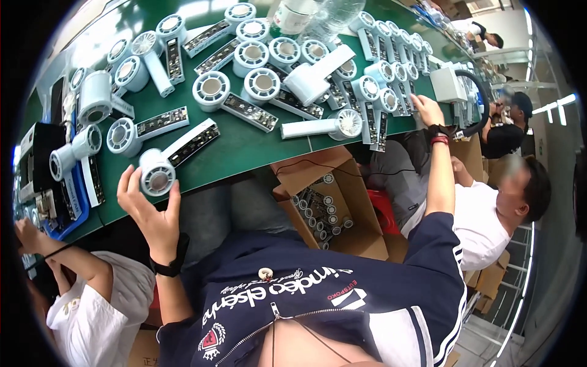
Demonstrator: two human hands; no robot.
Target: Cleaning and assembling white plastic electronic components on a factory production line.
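My left hand (153,214) is at the table's near edge, its thumb and fingers closed round the round head of a light-blue handheld fan (158,174). That fan's handle points away to the upper right and lies uncovered, showing a dark circuit board. On the right side, my right hand (429,111) is stretched over the table beside a cluster of similar fans (400,88); its fingers are partly extended, and I see nothing held in them. Many more fans (211,92) lie across the green table (244,150), several with boards exposed. One fan (318,73) lies with its smooth casing up.
Clear plastic bottles (293,15) stand at the back. A blue tray (76,214) with parts is on the left. An open cardboard box (361,235) holding fan parts sits below the table edge. People sit close on both sides; a white device (449,84) stands at right.
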